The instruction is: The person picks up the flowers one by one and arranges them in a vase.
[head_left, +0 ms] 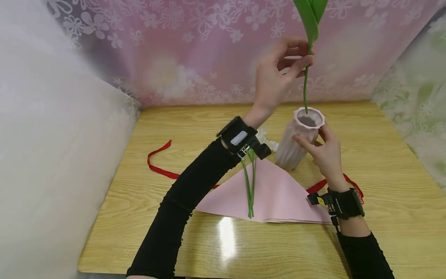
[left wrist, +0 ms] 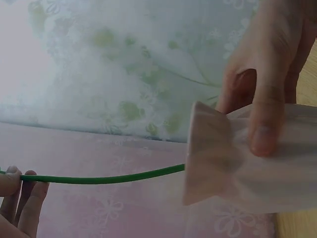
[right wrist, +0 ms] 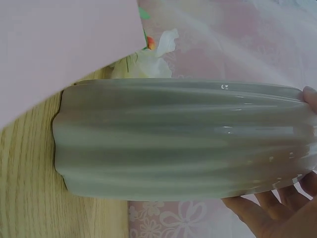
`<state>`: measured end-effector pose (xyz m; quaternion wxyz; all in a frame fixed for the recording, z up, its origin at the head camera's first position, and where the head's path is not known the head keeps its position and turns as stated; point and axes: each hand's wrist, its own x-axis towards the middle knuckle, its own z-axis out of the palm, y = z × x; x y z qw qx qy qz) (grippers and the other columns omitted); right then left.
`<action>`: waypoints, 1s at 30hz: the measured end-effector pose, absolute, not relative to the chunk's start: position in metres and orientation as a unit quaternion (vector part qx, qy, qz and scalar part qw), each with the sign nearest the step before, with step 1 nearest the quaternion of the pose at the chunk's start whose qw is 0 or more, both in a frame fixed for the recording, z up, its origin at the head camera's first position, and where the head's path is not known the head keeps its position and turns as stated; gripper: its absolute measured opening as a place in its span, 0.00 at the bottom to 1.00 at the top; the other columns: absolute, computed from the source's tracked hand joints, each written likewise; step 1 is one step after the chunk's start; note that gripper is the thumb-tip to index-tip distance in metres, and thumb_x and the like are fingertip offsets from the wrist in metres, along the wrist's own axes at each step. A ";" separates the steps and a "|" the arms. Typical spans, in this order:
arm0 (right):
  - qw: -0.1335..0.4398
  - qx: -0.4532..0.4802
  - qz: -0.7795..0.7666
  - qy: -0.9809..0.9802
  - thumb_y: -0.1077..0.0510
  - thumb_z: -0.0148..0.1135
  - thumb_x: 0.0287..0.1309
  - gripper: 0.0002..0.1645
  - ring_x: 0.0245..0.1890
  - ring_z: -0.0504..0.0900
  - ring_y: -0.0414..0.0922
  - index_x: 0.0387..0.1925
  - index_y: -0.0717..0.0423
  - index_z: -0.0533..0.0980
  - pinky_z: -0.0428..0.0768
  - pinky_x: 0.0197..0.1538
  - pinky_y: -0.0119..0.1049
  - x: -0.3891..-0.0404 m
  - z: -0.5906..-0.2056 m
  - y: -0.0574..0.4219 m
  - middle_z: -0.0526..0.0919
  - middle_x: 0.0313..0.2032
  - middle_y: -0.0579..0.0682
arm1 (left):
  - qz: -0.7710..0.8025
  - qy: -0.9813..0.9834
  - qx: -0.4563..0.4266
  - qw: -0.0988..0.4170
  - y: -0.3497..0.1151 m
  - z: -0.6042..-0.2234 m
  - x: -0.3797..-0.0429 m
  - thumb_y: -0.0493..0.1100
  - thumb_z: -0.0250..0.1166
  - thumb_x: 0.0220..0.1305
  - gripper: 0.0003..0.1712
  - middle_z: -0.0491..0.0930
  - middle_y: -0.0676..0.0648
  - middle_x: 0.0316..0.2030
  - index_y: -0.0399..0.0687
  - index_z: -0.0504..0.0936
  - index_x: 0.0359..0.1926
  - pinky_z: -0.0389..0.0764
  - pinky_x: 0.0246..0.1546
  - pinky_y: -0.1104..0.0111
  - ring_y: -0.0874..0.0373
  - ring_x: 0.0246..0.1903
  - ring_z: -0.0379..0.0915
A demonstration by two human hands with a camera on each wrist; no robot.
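Observation:
High over the table, my left hand [head_left: 273,75] pinches a green flower stem [head_left: 305,87] between thumb and fingers. Broad green leaves [head_left: 311,19] rise above it and run out of the head view's top edge, so any bloom is hidden. The stem's lower end reaches into the mouth of a ribbed pale pink vase [left wrist: 247,173]. My right hand [head_left: 324,151] grips that vase near its rim, thumb on the near side, fingers behind. In the right wrist view the glossy vase wall [right wrist: 178,139] fills the middle, and some right fingers [right wrist: 260,210] curl around it.
Pink wrapping paper [head_left: 275,193] lies folded on the wooden table [head_left: 139,240], with green stems [head_left: 249,190] across it. White petals [head_left: 266,141] show beside the vase. Red ribbon [head_left: 158,169] passes under the paper and emerges at both sides. Patterned curtains [head_left: 195,50] stand behind.

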<state>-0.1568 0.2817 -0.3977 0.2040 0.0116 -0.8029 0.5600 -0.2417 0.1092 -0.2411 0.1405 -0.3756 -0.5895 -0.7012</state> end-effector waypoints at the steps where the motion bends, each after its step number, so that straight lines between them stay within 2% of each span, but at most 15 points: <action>1: 0.203 0.009 0.558 -0.804 0.61 0.74 0.58 0.41 0.58 0.73 0.38 0.71 0.45 0.70 0.77 0.49 0.19 -0.157 -0.398 0.282 0.75 0.63 0.44 | -0.698 -0.596 -0.372 0.138 0.111 -0.244 -0.242 0.28 0.67 0.65 0.13 0.84 0.35 0.44 0.30 0.79 0.49 0.84 0.42 0.73 0.59 0.37 0.85; 6: 0.196 0.003 0.549 -0.813 0.59 0.74 0.59 0.41 0.60 0.72 0.38 0.72 0.42 0.68 0.77 0.50 0.19 -0.158 -0.397 0.282 0.74 0.64 0.45 | -0.679 -0.641 -0.342 0.109 0.114 -0.253 -0.238 0.29 0.66 0.66 0.13 0.84 0.39 0.44 0.33 0.79 0.50 0.83 0.42 0.75 0.61 0.37 0.84; 11: 0.194 -0.001 0.547 -0.814 0.59 0.74 0.58 0.42 0.60 0.72 0.39 0.72 0.42 0.68 0.77 0.51 0.21 -0.157 -0.395 0.282 0.74 0.66 0.46 | -0.661 -0.664 -0.337 0.089 0.122 -0.273 -0.244 0.31 0.66 0.66 0.14 0.83 0.40 0.45 0.34 0.79 0.52 0.83 0.41 0.75 0.55 0.39 0.84; 20: 0.201 -0.002 0.556 -0.807 0.61 0.74 0.58 0.41 0.58 0.72 0.39 0.71 0.44 0.69 0.77 0.49 0.20 -0.157 -0.399 0.281 0.75 0.63 0.45 | -0.576 -0.735 -0.348 0.081 0.132 -0.304 -0.259 0.38 0.68 0.67 0.14 0.85 0.46 0.46 0.40 0.80 0.52 0.76 0.46 0.83 0.65 0.44 0.82; 30: 0.212 0.004 0.557 -0.803 0.62 0.74 0.57 0.41 0.57 0.73 0.39 0.71 0.46 0.70 0.78 0.49 0.19 -0.157 -0.400 0.280 0.75 0.63 0.44 | -0.527 -0.764 -0.368 0.056 0.133 -0.316 -0.257 0.39 0.69 0.67 0.13 0.86 0.48 0.44 0.42 0.81 0.50 0.74 0.49 0.84 0.66 0.44 0.81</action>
